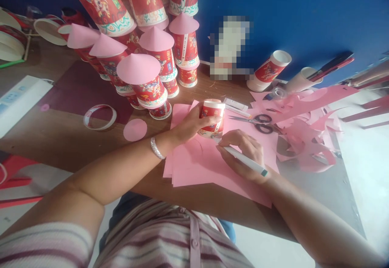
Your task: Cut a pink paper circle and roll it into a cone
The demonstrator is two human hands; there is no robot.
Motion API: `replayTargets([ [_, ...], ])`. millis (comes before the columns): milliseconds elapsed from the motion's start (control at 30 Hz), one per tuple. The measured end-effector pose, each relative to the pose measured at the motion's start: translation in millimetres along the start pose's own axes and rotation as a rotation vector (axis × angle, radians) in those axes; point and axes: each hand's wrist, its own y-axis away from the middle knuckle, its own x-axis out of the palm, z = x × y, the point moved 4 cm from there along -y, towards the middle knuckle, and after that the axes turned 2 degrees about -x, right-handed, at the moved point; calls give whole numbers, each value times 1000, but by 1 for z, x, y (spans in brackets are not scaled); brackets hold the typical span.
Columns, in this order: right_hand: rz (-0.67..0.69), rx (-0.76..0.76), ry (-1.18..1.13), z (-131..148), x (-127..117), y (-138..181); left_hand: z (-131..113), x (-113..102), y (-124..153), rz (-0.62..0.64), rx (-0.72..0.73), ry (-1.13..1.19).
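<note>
My left hand [191, 125] grips a red printed paper cup [212, 118] that stands upside down on a stack of pink paper sheets [194, 162]. A silver bracelet sits on that wrist. My right hand [244, 152] is closed round a white pen [243, 160], its tip down at the cup's rim on the pink paper. A faint curved line shows on the paper left of the cup.
Stacked red cups with pink cone tops [142, 71] stand behind. Scissors [258, 122] lie right of the cup amid pink paper scraps [306, 134]. A pink paper disc [135, 130] and a cut cup ring [99, 116] lie on the wooden table [60, 138]. A cup [269, 69] lies tipped against the blue wall.
</note>
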Motion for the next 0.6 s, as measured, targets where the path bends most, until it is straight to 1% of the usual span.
replayTargets([
  [167,8,9,11,2,-2,0,-8,3,1,-25,38,42],
  [300,-4,-16,1,2,-3,-1,-11,4,2,-35,58,68],
  [500,-11,-38,-16,0,0,-1,-4,-3,0,-102,51,102],
  [600,-6,-47,-54,1,3,-1,-2,-4,0,-93,40,83],
])
